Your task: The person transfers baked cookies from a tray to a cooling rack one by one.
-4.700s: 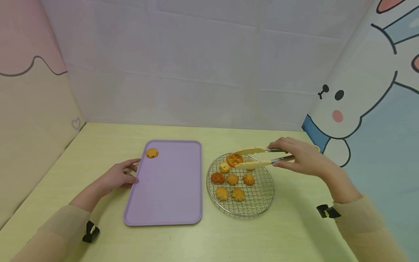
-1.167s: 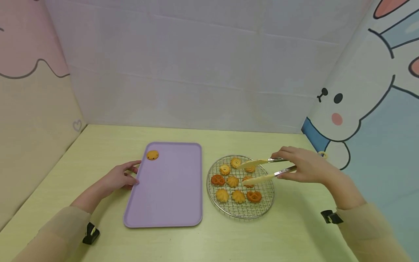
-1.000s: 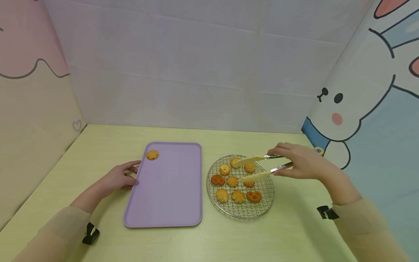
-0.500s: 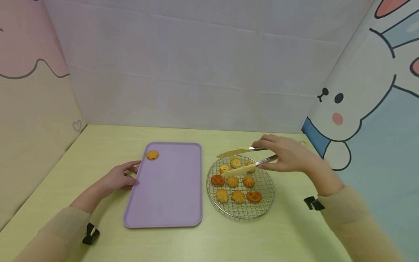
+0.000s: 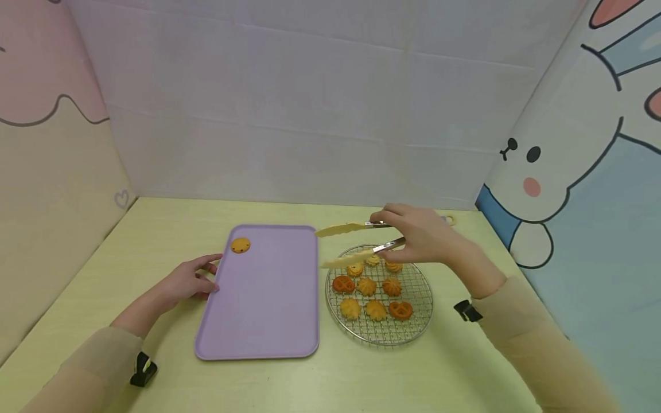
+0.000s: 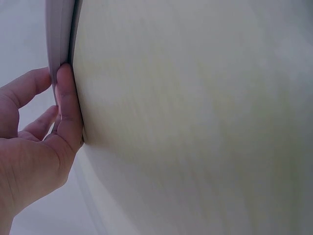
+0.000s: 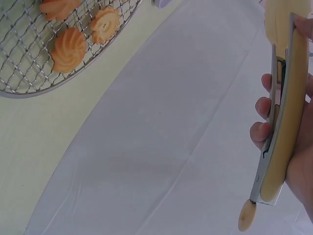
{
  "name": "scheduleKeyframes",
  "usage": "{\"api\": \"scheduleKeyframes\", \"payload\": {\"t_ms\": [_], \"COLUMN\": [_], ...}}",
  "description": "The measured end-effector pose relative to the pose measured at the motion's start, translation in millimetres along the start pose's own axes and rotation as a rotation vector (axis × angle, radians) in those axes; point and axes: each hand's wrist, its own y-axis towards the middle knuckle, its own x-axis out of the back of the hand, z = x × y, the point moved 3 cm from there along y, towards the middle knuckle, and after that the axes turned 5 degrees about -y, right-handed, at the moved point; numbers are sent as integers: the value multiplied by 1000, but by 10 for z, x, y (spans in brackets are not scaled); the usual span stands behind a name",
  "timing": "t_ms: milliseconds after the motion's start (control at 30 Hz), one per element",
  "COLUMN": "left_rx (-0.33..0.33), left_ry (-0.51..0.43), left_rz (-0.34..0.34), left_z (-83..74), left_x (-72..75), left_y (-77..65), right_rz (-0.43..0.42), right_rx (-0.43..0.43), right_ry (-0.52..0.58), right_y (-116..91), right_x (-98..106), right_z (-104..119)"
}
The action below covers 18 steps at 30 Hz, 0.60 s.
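My left hand [image 5: 187, 279] holds the left rim of a lilac tray [image 5: 258, 310], its fingertips at the edge in the left wrist view. A round, flat cookie with dark dots [image 5: 240, 245] lies in the tray's far left corner. My right hand [image 5: 420, 235] grips food tongs [image 5: 388, 245] with pale yellow tips, spread apart with nothing between them. They hang over the gap between the tray and a round wire rack [image 5: 415, 330], one tip reaching the tray's right edge. In the right wrist view the fingers curl around the tongs' yellow handle [image 7: 288, 117].
On the rack sit several cookies: a pretzel-shaped one [image 5: 400, 310] at front right, another pretzel [image 5: 343, 284] at left, and swirled ones such as a ridged cookie [image 5: 392, 287]. A pale wall [image 5: 310, 115] closes the table's back, and a bunny-printed wall [image 5: 599, 258] stands at right.
The pretzel cookie, first in the tongs, now lies at the rack's front right. The right hand and empty tongs have moved left, from over the rack towards the tray. The left hand stays put.
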Motion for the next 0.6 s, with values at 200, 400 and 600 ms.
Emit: {"api": "scheduleKeyframes", "payload": {"t_ms": [200, 400, 600], "left_rx": [4, 21, 15], "left_ry": [-7, -17, -21], "left_rz": [-4, -7, -9], "left_z": [4, 16, 24], "left_x": [-22, -43, -58], "left_y": [-26, -40, -54], "right_rz": [-12, 3, 32], "right_rx": [-14, -41, -39], "right_ry": [-11, -4, -5], "right_y": [122, 249, 390], "right_x": [-83, -172, -275], "right_z": [72, 118, 158]}}
